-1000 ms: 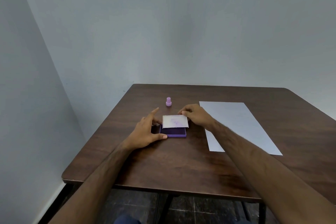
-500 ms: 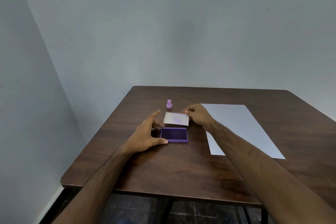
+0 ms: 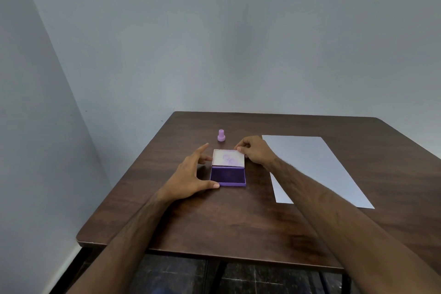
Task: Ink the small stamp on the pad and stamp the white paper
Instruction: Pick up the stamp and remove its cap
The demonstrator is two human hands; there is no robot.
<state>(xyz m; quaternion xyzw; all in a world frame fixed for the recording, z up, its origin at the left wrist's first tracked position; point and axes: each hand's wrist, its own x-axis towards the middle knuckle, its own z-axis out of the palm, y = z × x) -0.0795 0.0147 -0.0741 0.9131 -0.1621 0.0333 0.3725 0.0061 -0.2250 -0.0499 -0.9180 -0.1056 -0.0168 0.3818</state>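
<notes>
The dark wooden bench (image 3: 238, 222) fills the lower half of the frame, its near edge low in the picture and its left corner close to the grey wall (image 3: 47, 126); wide bare wood lies in front of my arms. The white paper (image 3: 317, 169) lies flat at centre right, well apart from the bench's right edge. At centre, my left hand (image 3: 188, 181) is spread loose beside the ink pad (image 3: 228, 176), thumb tip touching the tray's near left corner, fingers lifted. My right hand (image 3: 255, 150) pinches the far right corner of the pad's lid (image 3: 228, 157). A second ago that lid stood half raised over the tray; now it lies folded right back, its stained inside facing up. The purple tray holds dark ink, fully uncovered. The small stamp (image 3: 221, 135) stands upright just beyond the lid, untouched.
</notes>
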